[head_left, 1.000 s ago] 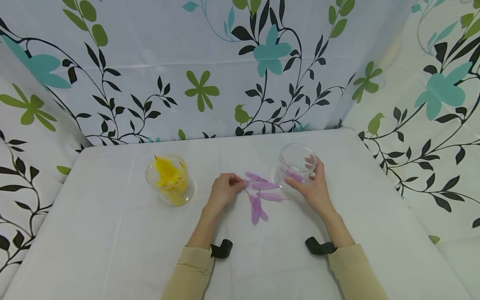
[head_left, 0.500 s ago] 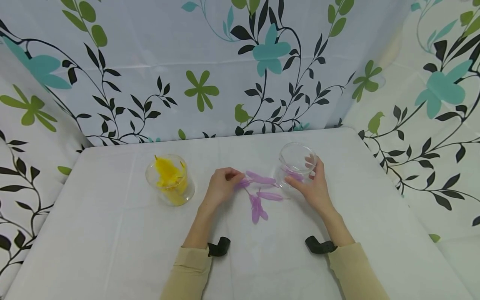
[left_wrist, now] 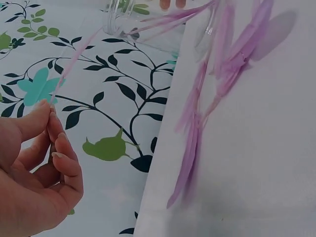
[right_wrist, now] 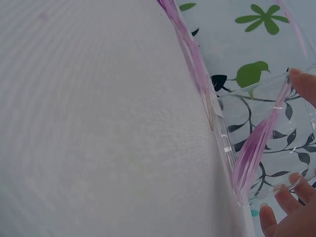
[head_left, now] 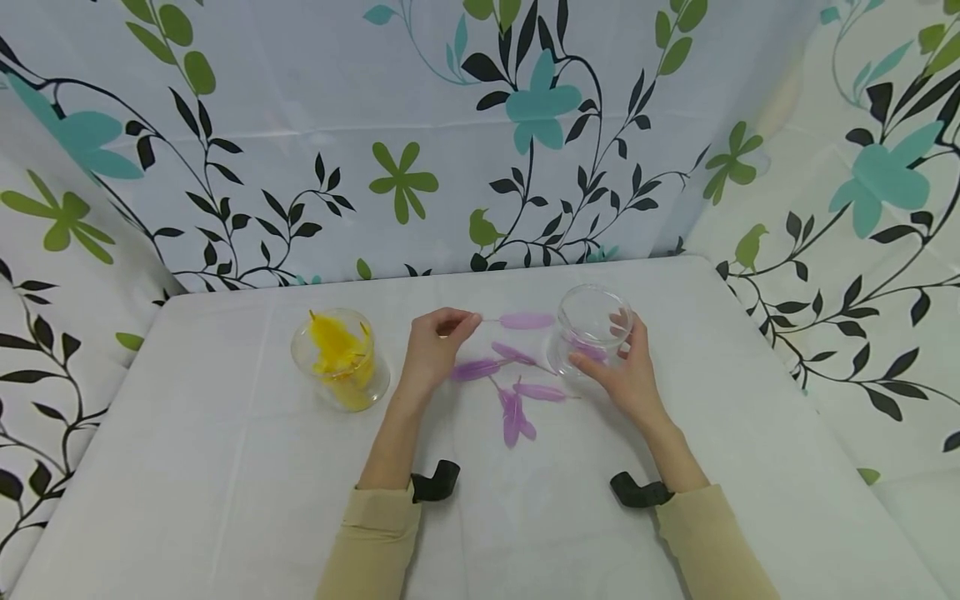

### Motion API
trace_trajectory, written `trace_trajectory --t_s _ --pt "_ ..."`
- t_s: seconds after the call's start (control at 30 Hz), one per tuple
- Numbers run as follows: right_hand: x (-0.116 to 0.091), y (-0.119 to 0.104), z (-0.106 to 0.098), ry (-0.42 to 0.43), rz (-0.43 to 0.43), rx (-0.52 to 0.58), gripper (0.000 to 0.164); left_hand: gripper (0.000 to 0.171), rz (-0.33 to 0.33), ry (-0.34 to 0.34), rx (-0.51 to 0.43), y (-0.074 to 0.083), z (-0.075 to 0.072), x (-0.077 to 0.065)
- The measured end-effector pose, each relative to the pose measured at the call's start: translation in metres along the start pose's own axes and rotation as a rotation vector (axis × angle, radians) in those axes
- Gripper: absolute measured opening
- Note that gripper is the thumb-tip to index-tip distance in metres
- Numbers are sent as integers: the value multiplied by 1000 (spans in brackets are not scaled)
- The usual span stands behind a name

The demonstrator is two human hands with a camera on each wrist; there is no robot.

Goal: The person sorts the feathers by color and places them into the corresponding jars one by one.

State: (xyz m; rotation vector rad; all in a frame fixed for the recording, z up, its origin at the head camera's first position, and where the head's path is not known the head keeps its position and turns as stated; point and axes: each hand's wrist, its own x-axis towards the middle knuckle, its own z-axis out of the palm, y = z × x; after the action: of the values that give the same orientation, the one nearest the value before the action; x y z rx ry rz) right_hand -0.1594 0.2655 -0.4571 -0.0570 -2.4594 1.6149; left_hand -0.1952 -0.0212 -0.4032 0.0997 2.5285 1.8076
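Note:
My left hand (head_left: 437,346) pinches the quill of a purple feather (head_left: 527,321) between thumb and fingertips, and the feather points right toward the clear cup. In the left wrist view the same pinched feather (left_wrist: 74,64) rises from the fingertips. Around the clear cup (head_left: 592,312) my right hand (head_left: 633,375) curls its thumb and fingers, and the cup stands on the table. Purple feathers (right_wrist: 254,148) lie inside that cup in the right wrist view. Several loose purple feathers (head_left: 512,417) lie on the cloth between the hands.
Left of the left hand stands a second clear cup (head_left: 378,387) with yellow feathers (head_left: 337,346) in it. A white cloth (head_left: 187,467) covers the table. Behind and at the sides hangs a leaf-patterned curtain (head_left: 300,125).
The left hand has moved up and slightly left, drawing one purple feather out of the pile and lifting it. Another feather now lies shifted leftward. The right hand and its cup keep their place.

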Motion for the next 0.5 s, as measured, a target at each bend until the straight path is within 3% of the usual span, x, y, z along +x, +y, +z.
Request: trace_trajectory --t_s 0.1,0.23,0.37,0.5 --pt "1 2 0 4 -2 -3 99 29 4 10 -31 6 1 2" --pt "-5 -16 -1 -1 -5 9 96 28 28 19 -69 13 6 4" --pt "-12 -33 -2 -9 -20 -4 93 27 88 8 -66 17 15 8" --pt "-13 -34 -2 -17 -25 -3 93 26 125 -10 -40 22 27 12"
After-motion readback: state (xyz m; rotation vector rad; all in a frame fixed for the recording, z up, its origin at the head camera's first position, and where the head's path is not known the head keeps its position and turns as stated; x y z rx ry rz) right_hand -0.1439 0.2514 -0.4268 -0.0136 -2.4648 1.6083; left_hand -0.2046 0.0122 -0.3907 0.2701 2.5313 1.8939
